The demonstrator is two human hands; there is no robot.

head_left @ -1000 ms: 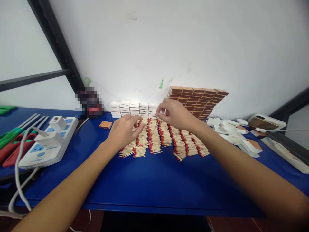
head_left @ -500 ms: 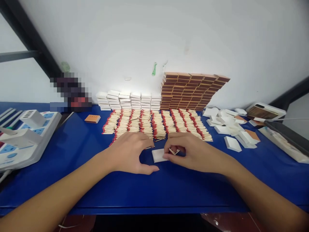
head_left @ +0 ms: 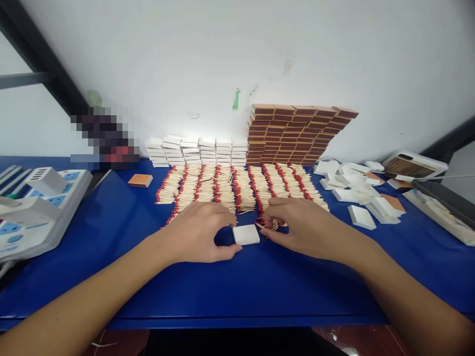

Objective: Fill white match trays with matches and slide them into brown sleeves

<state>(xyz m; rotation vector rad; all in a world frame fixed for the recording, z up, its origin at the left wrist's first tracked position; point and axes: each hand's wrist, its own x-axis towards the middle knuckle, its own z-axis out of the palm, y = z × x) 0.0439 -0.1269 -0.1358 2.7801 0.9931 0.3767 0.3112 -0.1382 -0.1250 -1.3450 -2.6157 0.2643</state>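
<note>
A small white matchbox tray (head_left: 246,235) lies on the blue table in front of me, a plain white face upward. My left hand (head_left: 208,232) is curved at its left end, with thumb and fingertip at the near and far corners, seeming to touch them. Just right of the tray, my right hand (head_left: 297,227) pinches a few matches (head_left: 261,225), partly hidden by the fingers. Behind both hands, red-tipped matches (head_left: 243,190) are spread in several side-by-side rows.
White trays (head_left: 216,151) and brown-sided matchboxes (head_left: 297,133) stand stacked along the wall. Loose white trays (head_left: 361,217) are heaped to the right. One orange matchbox (head_left: 140,180) sits left of the matches. A power strip (head_left: 70,207) occupies the left side.
My right hand has moved slightly right, off the white tray, and matches now show at its fingertips. My left thumb has come closer to the tray's near corner.
</note>
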